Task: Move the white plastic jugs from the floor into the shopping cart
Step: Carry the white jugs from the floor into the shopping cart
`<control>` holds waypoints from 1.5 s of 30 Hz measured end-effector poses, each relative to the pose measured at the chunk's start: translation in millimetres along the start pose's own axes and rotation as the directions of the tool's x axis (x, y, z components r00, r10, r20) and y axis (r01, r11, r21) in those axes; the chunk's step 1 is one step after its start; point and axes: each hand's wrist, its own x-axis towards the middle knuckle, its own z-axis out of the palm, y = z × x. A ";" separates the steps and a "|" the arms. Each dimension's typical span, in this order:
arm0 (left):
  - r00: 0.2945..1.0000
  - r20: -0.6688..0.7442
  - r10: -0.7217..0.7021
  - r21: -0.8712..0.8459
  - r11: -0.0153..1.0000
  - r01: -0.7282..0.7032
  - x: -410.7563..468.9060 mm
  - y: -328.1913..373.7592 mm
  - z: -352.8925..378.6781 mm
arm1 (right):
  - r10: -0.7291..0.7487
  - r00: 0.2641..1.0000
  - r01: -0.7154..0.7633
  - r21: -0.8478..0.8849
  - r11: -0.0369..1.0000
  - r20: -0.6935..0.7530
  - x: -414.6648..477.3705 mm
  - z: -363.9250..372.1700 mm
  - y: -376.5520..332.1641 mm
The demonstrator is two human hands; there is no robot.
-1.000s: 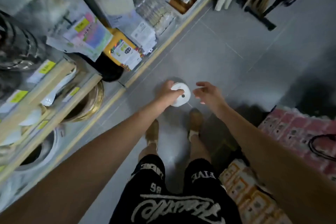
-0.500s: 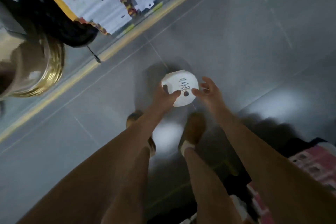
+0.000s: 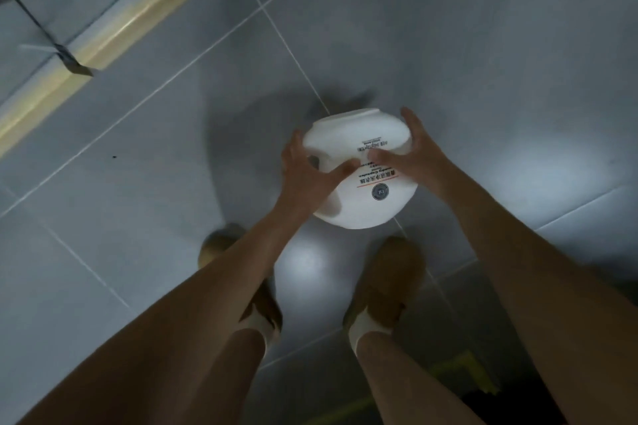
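1 white plastic jug (image 3: 364, 212), 2 hands, 2 tan slippers, 1 shelf base. The jug is low over the gray tiled floor (image 3: 483, 45), just ahead of the feet. It casts a shadow on the tiles, and I can't tell if it still touches them. A printed label (image 3: 378, 179) with a round dark mark faces the camera.

Vs 0.5 s ago: the jug fills much more of the view and the camera is lower and closer. The right hand was only at the jug's edge with fingertips and now wraps its side. The gold pots and packaged goods on the shelf are mostly out of view.

Left hand (image 3: 307, 179): fingers spread and curled round the jug's left side by the handle opening, thumb laid across the top; gripping.
Right hand (image 3: 411, 155): thumb on the label, fingers curved round the far right side; gripping.

Left slipper (image 3: 266, 310) is partly under the left forearm, right slipper (image 3: 390, 279) is in full view, both with white socks. Yellowish wooden shelf base (image 3: 114, 28) runs along the top left.
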 end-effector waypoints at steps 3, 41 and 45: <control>1.000 0.013 0.023 -0.005 1.000 -0.023 6.6 -4.0 -1.2 | -0.026 0.999 0.028 0.028 0.999 -0.047 5.4 2.4 6.1; 0.636 -0.747 0.195 -0.216 0.833 -0.509 -664.1 159.0 -423.4 | -0.763 0.595 0.796 -0.048 0.604 0.252 -671.1 70.2 -480.3; 0.478 -0.871 0.116 -0.214 0.785 -0.582 -718.0 113.7 -473.2 | -0.804 0.458 0.870 -0.006 0.493 0.379 -717.7 144.6 -519.9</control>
